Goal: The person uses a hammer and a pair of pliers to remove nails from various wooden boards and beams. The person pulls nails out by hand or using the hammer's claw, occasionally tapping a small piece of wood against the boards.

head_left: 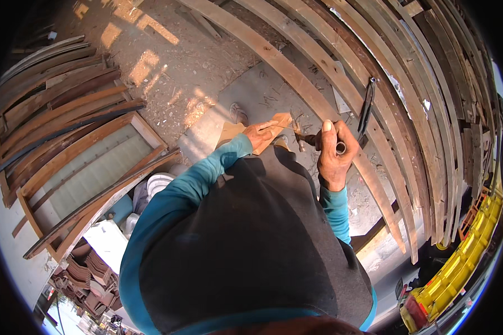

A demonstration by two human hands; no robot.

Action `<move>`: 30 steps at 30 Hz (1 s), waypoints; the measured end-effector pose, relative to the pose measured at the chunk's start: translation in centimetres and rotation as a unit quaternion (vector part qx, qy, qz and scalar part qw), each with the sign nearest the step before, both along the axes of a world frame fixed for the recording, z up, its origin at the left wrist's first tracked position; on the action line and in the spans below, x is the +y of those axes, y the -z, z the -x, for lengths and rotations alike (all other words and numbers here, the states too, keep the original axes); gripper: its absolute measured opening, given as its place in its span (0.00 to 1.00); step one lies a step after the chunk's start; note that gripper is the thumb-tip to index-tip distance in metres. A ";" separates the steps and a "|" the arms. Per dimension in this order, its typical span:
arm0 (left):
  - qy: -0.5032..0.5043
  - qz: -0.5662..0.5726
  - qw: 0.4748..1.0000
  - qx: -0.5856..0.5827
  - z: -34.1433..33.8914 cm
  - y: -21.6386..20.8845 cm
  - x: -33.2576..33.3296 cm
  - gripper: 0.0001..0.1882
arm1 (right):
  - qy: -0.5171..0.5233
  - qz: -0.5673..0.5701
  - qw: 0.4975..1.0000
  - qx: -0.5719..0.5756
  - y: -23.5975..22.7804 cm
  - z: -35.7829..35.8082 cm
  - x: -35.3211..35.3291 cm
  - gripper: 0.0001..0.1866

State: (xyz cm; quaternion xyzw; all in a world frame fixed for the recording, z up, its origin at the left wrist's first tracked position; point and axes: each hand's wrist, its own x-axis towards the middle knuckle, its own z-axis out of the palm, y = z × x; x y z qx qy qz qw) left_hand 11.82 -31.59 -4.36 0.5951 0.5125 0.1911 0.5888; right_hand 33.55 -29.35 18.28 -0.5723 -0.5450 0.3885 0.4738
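Long brown wooden planks (274, 57) sweep from twelve to four o'clock; a pale panel framed in orange-brown wood (103, 159) sits at nine. The right hand (334, 156), near three, has curled fingers. At one, an angular orange-brown wooden block (284, 119) lies under the left hand (258, 134), whose grip I cannot tell. A round-ended cylindrical handle (341, 148) is clamped in the right fingers.

Long planks (268, 51) suggest this is a woodworking yard.

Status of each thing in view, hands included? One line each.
Left hand: laid on wooden piece
Wooden piece: partly covered by left hand
Right hand: closed around tool
Tool: gripped, round end showing
Planks: side by side, roughly parallel
Floor: littered with debris, partly sunlit
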 end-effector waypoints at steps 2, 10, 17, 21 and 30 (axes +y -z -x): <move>-0.014 0.118 0.993 -0.019 0.4 0.6 -0.6 0.32 | 0.035 -0.002 0.999 0.011 -0.2 -1.0 -1.2 0.21; 0.177 -0.009 0.888 0.424 -0.2 -8.7 2.4 0.55 | 0.150 -0.149 0.974 0.081 -5.5 -3.9 -3.3 0.20; 0.180 0.005 0.968 0.175 7.6 -10.3 8.7 0.45 | 0.279 -0.160 0.946 -0.033 -2.5 -2.5 -0.9 0.20; 0.155 -0.207 0.952 0.161 9.8 -10.4 14.2 0.41 | 0.317 -0.195 0.926 0.064 -1.8 -1.9 0.5 0.19; 0.070 -0.428 0.894 0.115 3.8 -3.8 37.5 0.29 | 0.403 -0.170 0.895 -0.080 -0.7 1.1 2.7 0.16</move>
